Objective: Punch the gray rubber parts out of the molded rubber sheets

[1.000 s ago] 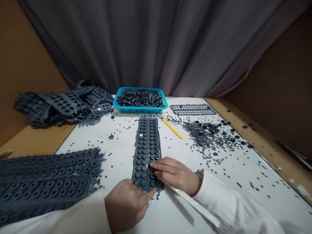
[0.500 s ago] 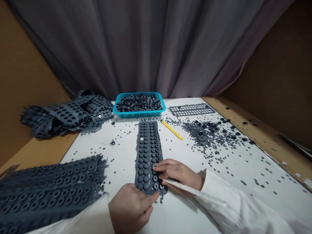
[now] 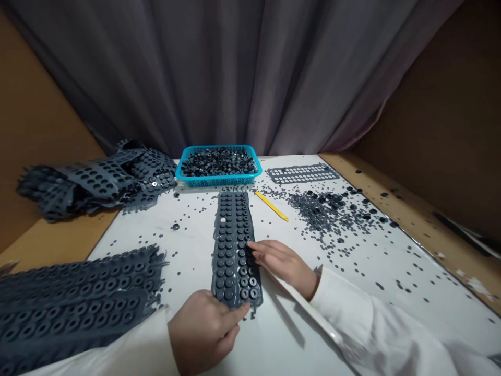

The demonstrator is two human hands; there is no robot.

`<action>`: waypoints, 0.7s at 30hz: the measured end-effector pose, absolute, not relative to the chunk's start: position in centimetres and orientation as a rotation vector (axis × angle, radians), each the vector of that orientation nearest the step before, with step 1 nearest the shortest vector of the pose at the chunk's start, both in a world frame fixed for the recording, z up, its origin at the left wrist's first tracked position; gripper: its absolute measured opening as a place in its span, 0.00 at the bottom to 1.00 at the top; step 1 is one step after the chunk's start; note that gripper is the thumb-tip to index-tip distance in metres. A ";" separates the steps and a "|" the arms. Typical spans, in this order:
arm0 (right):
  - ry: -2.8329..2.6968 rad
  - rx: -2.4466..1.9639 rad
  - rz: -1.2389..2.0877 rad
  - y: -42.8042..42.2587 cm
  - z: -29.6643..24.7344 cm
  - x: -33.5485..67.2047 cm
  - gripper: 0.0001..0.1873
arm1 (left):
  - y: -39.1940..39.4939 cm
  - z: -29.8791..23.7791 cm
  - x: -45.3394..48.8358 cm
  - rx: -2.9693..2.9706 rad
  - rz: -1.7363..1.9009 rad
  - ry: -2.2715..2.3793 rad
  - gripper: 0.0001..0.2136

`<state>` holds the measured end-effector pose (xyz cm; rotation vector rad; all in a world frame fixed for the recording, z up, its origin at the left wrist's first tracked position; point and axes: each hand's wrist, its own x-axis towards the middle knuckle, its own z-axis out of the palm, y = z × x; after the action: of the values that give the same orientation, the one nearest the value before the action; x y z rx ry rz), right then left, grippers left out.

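Observation:
A dark grey rubber sheet [image 3: 231, 245] with rows of round raised studs lies lengthwise in front of me. At its near end my left hand [image 3: 205, 329] is closed, the index finger stretched along the edge and pressing on it. My right hand [image 3: 284, 263] is closed around a long thin white stick [image 3: 309, 308], which slants back toward my sleeve. Its fingertips are at the sheet's right-hand rows, around mid-length; the stick's working tip is hidden by the fingers. Several near studs on the right show open ring holes. A small white spot [image 3: 223, 220] marks the left rows.
A blue basket [image 3: 219, 181] full of small dark parts stands at the back. More studded sheets [image 3: 78, 292] lie at left, below a heap of perforated sheets [image 3: 97, 180]. At right are a yellow stick tool [image 3: 271, 206], a flat perforated sheet [image 3: 303, 173] and scattered dark discs [image 3: 321, 211].
My right hand has moved away from me along the right-hand rows, and the white stick now stands at a steeper angle. My left hand stays at the sheet's near end. The view has shifted slightly.

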<state>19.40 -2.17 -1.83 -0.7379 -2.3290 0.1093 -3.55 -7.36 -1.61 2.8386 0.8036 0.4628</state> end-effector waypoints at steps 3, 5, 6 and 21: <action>-2.245 -0.786 0.449 -2.1 -2.1 19.5 0.03 | -7.3 -1.6 -3.5 2.851 0.452 0.809 0.17; -2.222 -0.752 0.644 -2.2 -2.2 19.5 0.03 | -7.2 -1.6 -3.5 2.858 0.454 0.814 0.17; -2.216 -0.736 0.699 -2.2 -2.2 19.4 0.03 | -7.2 -1.7 -3.5 2.859 0.455 0.817 0.17; -2.476 -0.579 0.115 -1.5 -2.4 19.2 0.07 | -7.3 -1.9 -3.6 2.842 0.441 0.807 0.17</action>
<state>19.24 -1.49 -2.36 -0.5789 -2.4760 0.1150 -3.62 -7.27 -1.94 2.8420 0.8069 0.4406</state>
